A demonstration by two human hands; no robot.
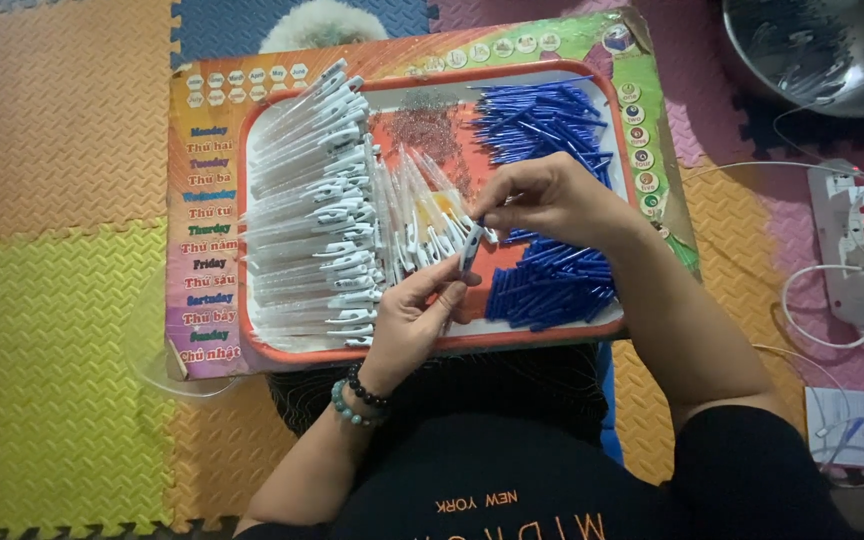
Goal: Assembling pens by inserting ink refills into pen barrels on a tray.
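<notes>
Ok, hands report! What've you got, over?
Left hand and right hand both pinch one pen. Tray below, white pens, blue parts. Nothing blocking.

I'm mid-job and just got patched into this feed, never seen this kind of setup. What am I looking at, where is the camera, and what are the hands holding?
There is no machine here: a person works with two bare hands. The single picture comes from a camera worn on the person's head, looking down over their lap.

On the lap sits an orange tray, resting on a colourful printed board above foam floor mats. In the tray, white pen barrels lie stacked on the left side, blue pen parts are heaped on the right, and a small pile of tiny metal pieces, perhaps springs, lies at the top middle.

The left hand, with bead bracelets at the wrist, holds a white pen piece upright. The right hand pinches its top end. A power strip and a metal bowl lie to the right.
</notes>
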